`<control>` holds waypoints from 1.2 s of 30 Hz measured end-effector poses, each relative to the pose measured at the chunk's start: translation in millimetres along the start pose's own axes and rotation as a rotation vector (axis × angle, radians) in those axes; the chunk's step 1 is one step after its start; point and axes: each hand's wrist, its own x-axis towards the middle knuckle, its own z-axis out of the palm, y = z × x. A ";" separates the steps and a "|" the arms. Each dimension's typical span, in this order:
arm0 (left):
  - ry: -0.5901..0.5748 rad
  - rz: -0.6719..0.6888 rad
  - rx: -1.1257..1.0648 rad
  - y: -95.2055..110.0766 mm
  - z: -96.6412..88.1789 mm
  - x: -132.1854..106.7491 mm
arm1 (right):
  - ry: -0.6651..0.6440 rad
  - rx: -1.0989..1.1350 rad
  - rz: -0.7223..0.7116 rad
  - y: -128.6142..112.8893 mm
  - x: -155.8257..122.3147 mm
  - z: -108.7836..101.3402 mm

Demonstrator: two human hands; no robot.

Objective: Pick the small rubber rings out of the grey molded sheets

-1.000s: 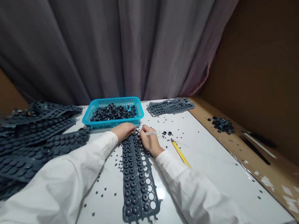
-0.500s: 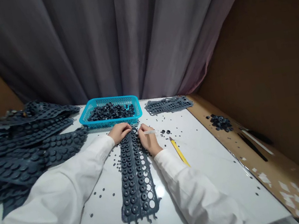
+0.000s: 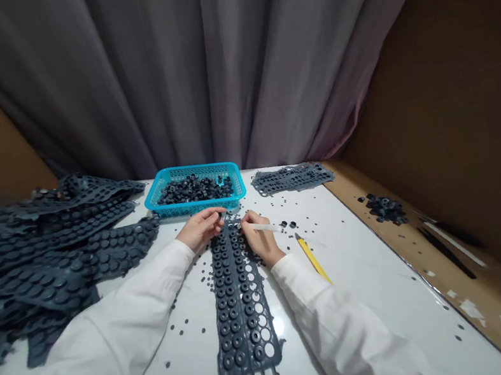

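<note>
A long dark grey rubber strip point(image 3: 242, 302) full of small round washers lies lengthwise on the white table point(image 3: 376, 294), with empty holes along its right column. My left hand point(image 3: 199, 229) rests on the strip's far end, fingers curled down onto it. My right hand point(image 3: 260, 241) sits at the strip's far right edge and pinches a thin white stick-like tool point(image 3: 267, 227) that points to the right. Both arms wear white sleeves.
A turquoise basket point(image 3: 196, 207) with several loose black washers stands just beyond my hands. Piled rubber sheets point(image 3: 36, 264) cover the left side. Another strip point(image 3: 292, 178) lies at the back right. A yellow pencil point(image 3: 312, 258), scattered punched bits and a washer heap point(image 3: 384, 208) lie on the right.
The view has shifted slightly, so everything sits a little to the right. My hands stay at the strip's far end with the white tool still pinched.
</note>
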 end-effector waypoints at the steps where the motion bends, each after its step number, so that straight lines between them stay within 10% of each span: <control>1: -0.018 -0.019 -0.064 2.6 3.9 -3.8 | 0.004 0.003 0.003 0.6 -0.2 -0.2; 22: 0.020 -0.265 -0.439 6.8 15.4 -12.4 | 0.109 0.173 -0.010 -10.3 -1.6 -5.9; 30: 0.022 -0.245 -0.408 -6.4 17.3 -8.9 | -0.227 -0.070 -0.354 -39.9 -4.9 -4.4; 36: 0.009 -0.279 -0.262 -13.1 12.8 -9.4 | -0.141 -0.122 -0.256 -32.4 13.7 -32.1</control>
